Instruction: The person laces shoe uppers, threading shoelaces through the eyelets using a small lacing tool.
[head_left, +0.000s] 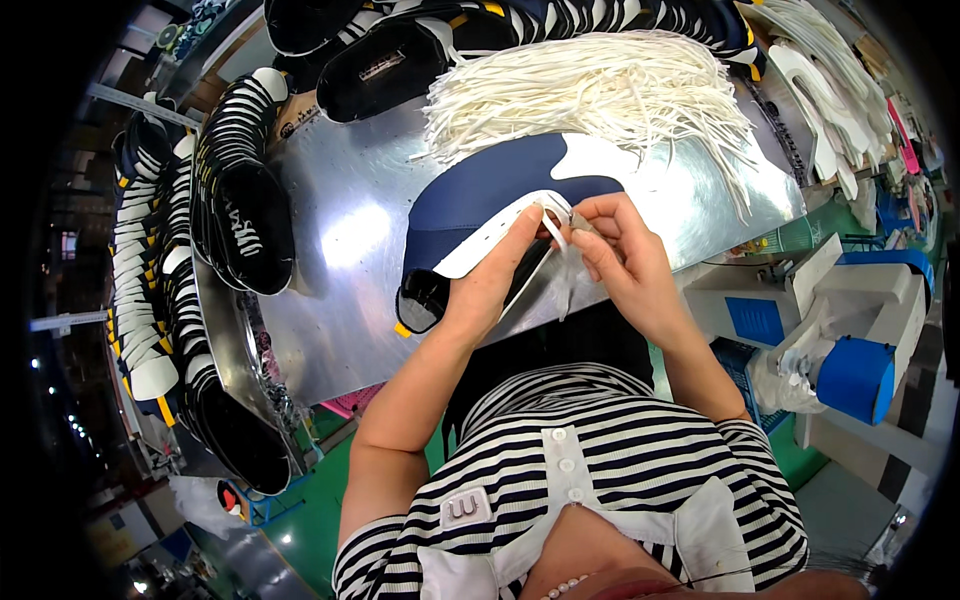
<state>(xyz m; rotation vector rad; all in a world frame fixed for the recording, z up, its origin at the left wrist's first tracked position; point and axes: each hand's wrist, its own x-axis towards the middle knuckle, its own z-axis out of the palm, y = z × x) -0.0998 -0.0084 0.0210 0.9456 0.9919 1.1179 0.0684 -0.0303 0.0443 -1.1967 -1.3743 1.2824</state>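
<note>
A navy shoe upper (480, 190) with a white eyelet strip (492, 237) and black lining lies partly on the metal table, its near side lifted. My left hand (492, 280) is closed on the upper, the thumb along the white strip. Just right of it, my right hand (622, 254) pinches a white shoelace (556, 240) at the strip's end. Part of this lace hangs below the fingers. A small greyish-brown bit shows at the right fingertips, too small to name.
A heap of white laces (590, 95) lies beyond the upper on the metal table (335, 335). Stacked shoe uppers (245, 215) line the left side, and more (380, 75) stand along the back. To the right are white cut pieces (815, 110) and a white-and-blue machine (850, 340).
</note>
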